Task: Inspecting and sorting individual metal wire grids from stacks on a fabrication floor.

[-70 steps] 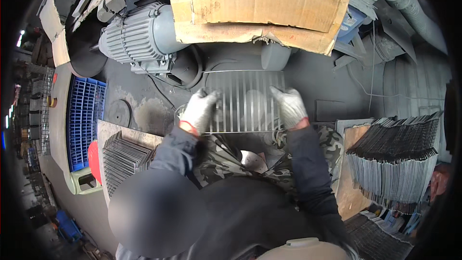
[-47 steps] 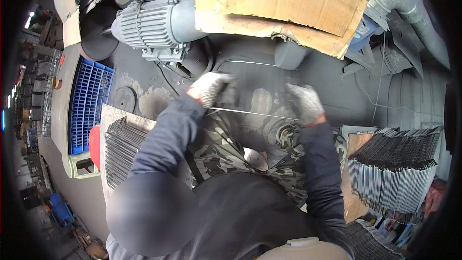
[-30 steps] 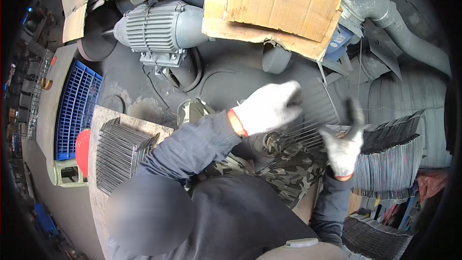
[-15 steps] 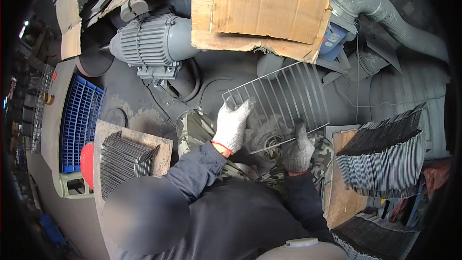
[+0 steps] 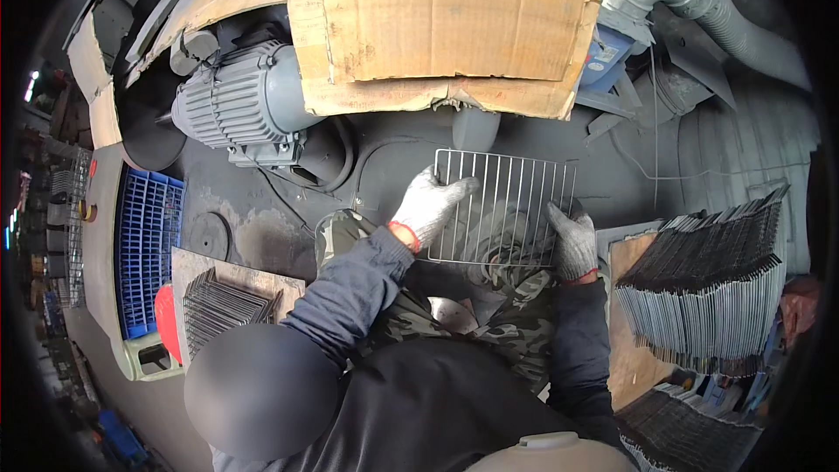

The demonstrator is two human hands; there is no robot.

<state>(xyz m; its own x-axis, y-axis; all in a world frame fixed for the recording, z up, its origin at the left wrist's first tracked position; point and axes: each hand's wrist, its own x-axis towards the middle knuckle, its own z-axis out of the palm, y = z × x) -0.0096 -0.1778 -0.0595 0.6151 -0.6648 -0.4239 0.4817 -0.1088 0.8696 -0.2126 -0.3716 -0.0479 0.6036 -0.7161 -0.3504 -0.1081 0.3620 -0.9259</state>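
A rectangular metal wire rack (image 5: 504, 210) with parallel bars is held out over my lap. My left hand (image 5: 430, 204), in a pale grey knit glove with a red cuff edge, grips its left side, thumb across the bars. My right hand (image 5: 574, 240), in a darker, dirtier glove, is closed on the rack's right side. On a board to the right stands a tall stack of wire racks (image 5: 703, 288). A smaller stack of racks (image 5: 229, 308) rests on a board at my left.
A grey electric motor (image 5: 236, 100) sits ahead on the left, next to a large cardboard sheet (image 5: 446, 26). A grey duct (image 5: 725, 22) curves at the far right. Left of me are a blue plastic crate (image 5: 150, 249) and a red round object (image 5: 167, 323). More racks (image 5: 686, 428) lie at lower right.
The rack has turned from a slanted pose to nearly level with my body and looks flatter toward me. My right hand has moved right and up along with it.
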